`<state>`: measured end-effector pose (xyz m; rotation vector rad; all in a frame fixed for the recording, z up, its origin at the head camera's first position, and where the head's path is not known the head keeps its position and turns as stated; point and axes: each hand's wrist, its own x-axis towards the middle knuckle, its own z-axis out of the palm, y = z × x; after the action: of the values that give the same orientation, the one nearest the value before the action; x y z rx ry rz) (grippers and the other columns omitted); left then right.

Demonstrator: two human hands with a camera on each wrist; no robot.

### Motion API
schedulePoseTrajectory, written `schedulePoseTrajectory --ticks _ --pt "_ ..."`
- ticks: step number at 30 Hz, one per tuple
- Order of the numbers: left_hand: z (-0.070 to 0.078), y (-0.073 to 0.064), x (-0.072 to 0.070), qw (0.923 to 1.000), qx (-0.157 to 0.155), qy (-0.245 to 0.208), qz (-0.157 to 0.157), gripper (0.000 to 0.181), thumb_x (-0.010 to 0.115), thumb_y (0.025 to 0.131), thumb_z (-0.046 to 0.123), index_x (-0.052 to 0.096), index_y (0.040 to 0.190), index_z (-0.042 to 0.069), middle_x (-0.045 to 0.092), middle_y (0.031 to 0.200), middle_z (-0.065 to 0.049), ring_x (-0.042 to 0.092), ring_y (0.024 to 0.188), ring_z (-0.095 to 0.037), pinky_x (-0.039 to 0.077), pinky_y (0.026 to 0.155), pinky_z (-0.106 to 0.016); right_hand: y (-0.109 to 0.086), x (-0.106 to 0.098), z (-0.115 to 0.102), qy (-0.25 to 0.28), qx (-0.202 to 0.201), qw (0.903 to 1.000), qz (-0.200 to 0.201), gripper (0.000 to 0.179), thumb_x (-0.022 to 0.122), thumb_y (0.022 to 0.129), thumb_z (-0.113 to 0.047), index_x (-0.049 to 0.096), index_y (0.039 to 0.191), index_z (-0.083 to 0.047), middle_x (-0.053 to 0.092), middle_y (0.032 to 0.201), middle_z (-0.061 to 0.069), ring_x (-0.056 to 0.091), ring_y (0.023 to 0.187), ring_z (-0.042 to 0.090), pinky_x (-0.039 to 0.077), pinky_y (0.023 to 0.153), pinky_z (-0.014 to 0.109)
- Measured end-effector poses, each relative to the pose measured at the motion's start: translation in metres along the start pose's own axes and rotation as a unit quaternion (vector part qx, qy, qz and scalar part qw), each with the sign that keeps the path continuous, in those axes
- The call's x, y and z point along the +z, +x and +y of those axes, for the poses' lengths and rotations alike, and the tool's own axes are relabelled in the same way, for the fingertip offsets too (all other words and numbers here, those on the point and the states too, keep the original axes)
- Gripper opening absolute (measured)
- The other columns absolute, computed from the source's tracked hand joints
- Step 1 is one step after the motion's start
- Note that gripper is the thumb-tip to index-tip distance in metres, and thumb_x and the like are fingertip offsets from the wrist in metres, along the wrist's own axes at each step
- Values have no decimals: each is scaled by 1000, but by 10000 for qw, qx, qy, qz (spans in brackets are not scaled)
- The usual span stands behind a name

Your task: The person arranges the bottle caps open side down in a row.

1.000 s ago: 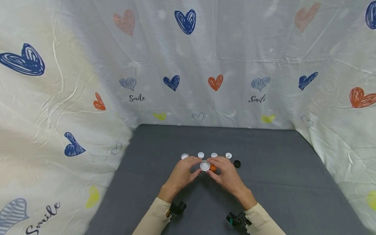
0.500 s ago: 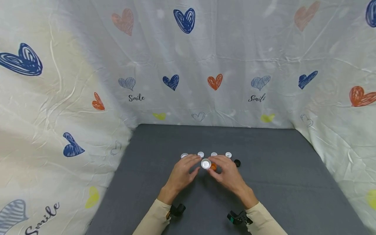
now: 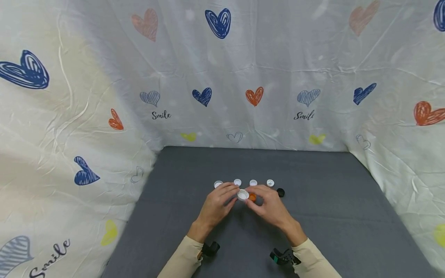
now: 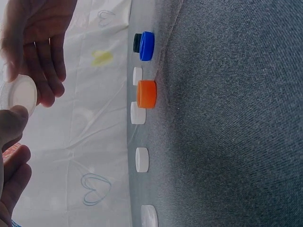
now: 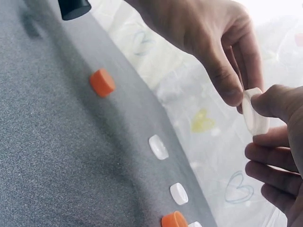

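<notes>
Both hands hold one round white screw cap (image 3: 243,194) between them, raised over the grey table. My left hand (image 3: 216,204) pinches its left side with thumb and fingertips. The right hand (image 3: 269,204) pinches the opposite side. In the left wrist view the cap (image 4: 21,94) shows its ribbed edge and a pale flat face, with the left thumb on it. Seen from the right wrist, it (image 5: 254,111) stands nearly edge-on between both thumbs. An orange cap (image 3: 252,197) lies on the table just behind the right fingers.
Several white caps (image 3: 237,182) form a row beyond the hands, with a black cap (image 3: 281,192) at the right. A blue cap (image 4: 147,46) shows in the left wrist view; another orange cap (image 5: 102,83) in the right. Patterned white cloth (image 3: 229,127) hangs behind the table.
The white cap has tilted between the fingers: its face was round toward the head camera and now looks flatter. Both hands stay almost in place, still holding it.
</notes>
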<state>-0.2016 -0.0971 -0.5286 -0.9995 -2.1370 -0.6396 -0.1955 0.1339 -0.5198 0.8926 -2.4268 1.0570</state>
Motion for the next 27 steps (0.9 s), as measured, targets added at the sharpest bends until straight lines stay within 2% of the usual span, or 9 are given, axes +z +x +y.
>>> schedulePoseTrajectory --ticks 5,7,10,13,17,22,27 --pt "-1 -2 2 10000 27 -14 40 45 89 72 6 75 115 6 74 117 -4 67 113 -21 53 98 -33 -1 0 -1 48 119 9998 -126 28 71 94 -37 73 116 -20 70 114 -7 67 105 14 55 88 41" --pt "0 -2 1 10000 -65 -59 8 41 87 76 9 75 115 7 74 117 -4 67 113 -20 53 98 -33 -2 0 -1 31 143 9998 -108 29 70 95 -37 74 116 -19 71 115 -7 66 107 12 55 90 42" --pt "1 -3 2 9994 -294 -207 -30 33 84 81 12 76 113 8 75 114 -4 68 111 -19 54 97 -33 -2 0 0 -66 119 9999 10 29 71 94 -35 74 118 -19 70 117 -7 65 111 11 55 93 42" --pt "1 -4 3 9964 -690 -497 -30 26 82 84 14 76 109 7 76 109 -5 69 108 -19 55 95 -34 -1 1 1 -172 -58 9997 175 30 76 91 -30 73 119 -19 70 118 -6 65 111 13 54 93 42" --pt "2 -5 5 9869 -1324 -921 68 20 80 86 15 77 103 5 77 103 -5 72 102 -18 56 91 -35 1 1 3 -316 -412 9980 365 38 83 83 -21 73 120 -16 71 118 -1 66 110 17 54 93 44" --pt "3 -5 3 9739 -1893 -1246 142 16 80 87 18 78 99 9 77 99 -3 74 95 -15 59 84 -34 3 1 4 -498 -703 9952 466 48 87 77 -17 72 122 -13 71 120 2 65 112 20 52 96 44" --pt "4 -5 1 9553 -2414 -1707 0 16 78 89 23 79 100 12 78 97 1 74 91 -12 59 81 -38 4 3 2 -625 -991 9917 531 54 88 74 -14 71 125 -10 70 124 4 63 114 23 48 101 45"
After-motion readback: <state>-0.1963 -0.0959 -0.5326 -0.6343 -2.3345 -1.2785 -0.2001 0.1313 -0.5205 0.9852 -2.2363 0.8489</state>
